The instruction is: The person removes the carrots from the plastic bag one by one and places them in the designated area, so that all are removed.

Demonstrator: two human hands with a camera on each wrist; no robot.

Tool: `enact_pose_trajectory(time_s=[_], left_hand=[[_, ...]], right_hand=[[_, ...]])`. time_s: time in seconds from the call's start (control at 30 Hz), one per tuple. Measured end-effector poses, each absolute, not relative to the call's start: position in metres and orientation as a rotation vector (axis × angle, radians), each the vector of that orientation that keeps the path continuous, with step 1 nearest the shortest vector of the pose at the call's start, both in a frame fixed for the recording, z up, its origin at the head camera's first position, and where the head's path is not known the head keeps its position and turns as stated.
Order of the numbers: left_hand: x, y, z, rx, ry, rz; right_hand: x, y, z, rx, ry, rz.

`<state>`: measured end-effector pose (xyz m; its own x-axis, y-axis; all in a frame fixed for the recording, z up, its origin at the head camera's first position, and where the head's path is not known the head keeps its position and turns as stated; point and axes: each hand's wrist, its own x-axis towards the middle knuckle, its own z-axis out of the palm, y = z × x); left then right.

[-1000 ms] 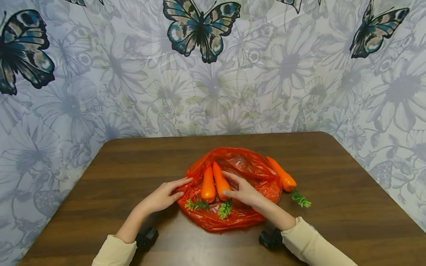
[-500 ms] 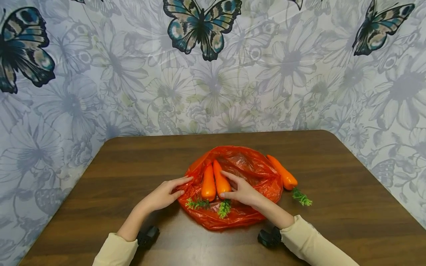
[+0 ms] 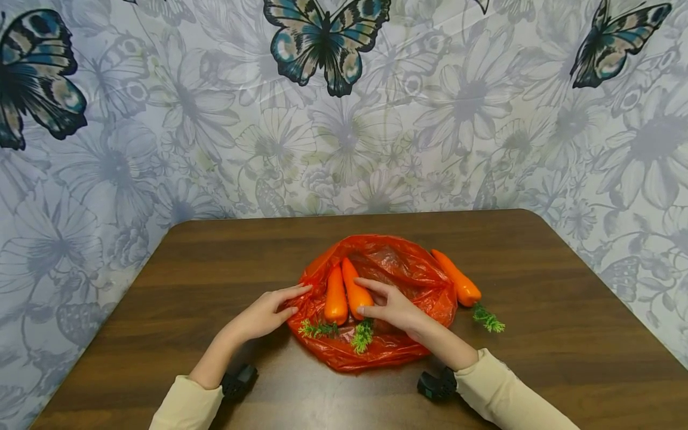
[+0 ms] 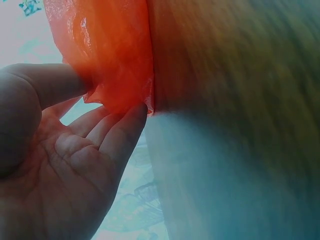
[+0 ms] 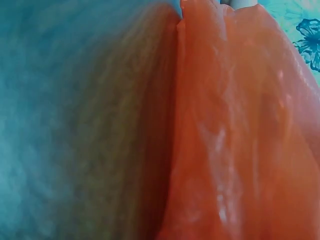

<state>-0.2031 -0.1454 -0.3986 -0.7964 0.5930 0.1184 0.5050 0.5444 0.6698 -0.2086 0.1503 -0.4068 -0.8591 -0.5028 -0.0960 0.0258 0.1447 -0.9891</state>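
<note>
A crumpled red plastic bag point(image 3: 398, 352) lies in the middle of the wooden table. On it, side by side, are two orange carrots with green tops, a left carrot point(image 3: 335, 298) and a right carrot point(image 3: 353, 286). My right hand point(image 3: 398, 307) holds the right carrot, thumb near its thick end and fingers along its far side. At the bag's left rim, my left hand point(image 3: 263, 315) has the plastic between thumb and fingers. The left wrist view shows the thumb point(image 4: 55, 82) and fingertips on the film. Red plastic fills much of the right wrist view; that hand is hidden there.
A third carrot point(image 3: 457, 279) lies on the table against the bag's right side, its green top pointing toward the near right. The wooden table point(image 3: 215, 257) extends around the bag. Behind it hangs a floral, butterfly-patterned backdrop point(image 3: 344, 161).
Both hands keep nearly the same places on the bag and the right carrot. The head view has shifted very slightly; the carrots have hardly moved.
</note>
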Motion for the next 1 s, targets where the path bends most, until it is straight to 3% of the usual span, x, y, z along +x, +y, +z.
enact_pose_trajectory(time_s=[1.0], left_hand=[[-0.2059,-0.1456,-0.4025,0.938,2.642,1.095]], right_hand=[[-0.2091,0.1537,-0.4066,-0.393,1.857,-1.868]])
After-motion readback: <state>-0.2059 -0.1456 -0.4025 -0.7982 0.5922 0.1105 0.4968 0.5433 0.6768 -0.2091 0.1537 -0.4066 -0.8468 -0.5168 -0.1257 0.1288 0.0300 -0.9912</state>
